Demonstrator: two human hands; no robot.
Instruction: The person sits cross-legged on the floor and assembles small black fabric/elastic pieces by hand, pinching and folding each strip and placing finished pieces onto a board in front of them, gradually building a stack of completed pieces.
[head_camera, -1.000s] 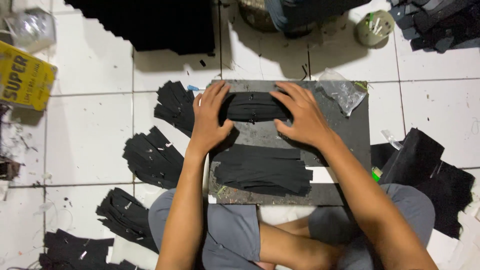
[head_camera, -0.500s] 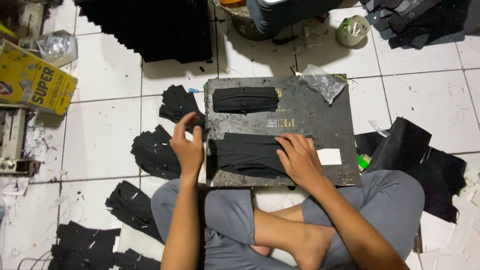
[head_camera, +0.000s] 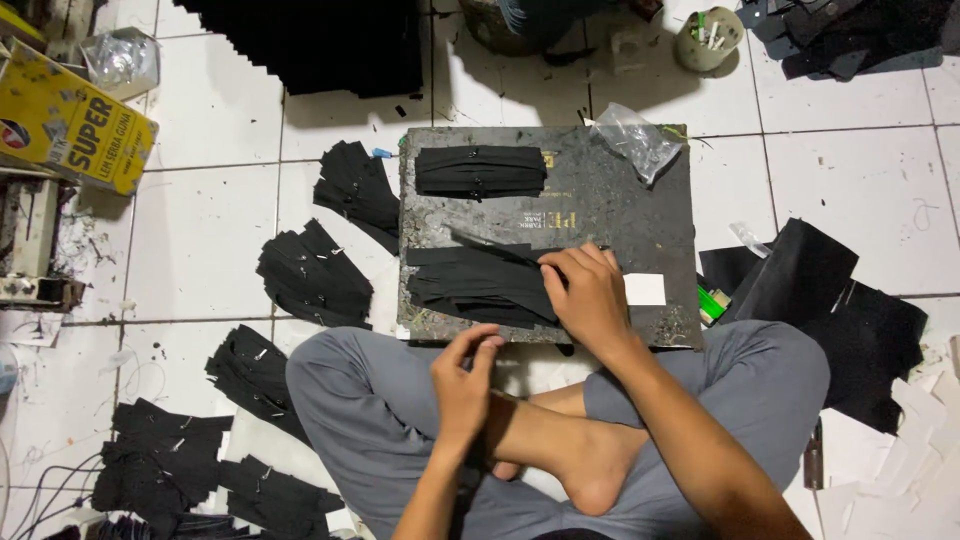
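A dark work board (head_camera: 600, 205) lies on the white tiled floor in front of my crossed legs. My right hand (head_camera: 590, 295) presses on a stack of black fabric strips (head_camera: 480, 285) at the board's near edge. A second neat bundle of black strips (head_camera: 480, 171) rests at the board's far left. My left hand (head_camera: 462, 385) hovers over my lap just below the board, fingers pinched together; whether it holds anything small I cannot tell. A white slip of paper (head_camera: 644, 289) sits beside my right hand.
Pinned black fabric bundles (head_camera: 315, 272) lie in a row on the floor to the left. A clear plastic bag (head_camera: 636, 138) rests on the board's far right corner. A yellow box (head_camera: 70, 125) stands far left, black sheets (head_camera: 830, 300) at right, a cup (head_camera: 708, 35) at the back.
My left hand has pulled back from the board's left edge into my lap. My right hand stays on the near stack. One second ago both hands were on the far bundle.
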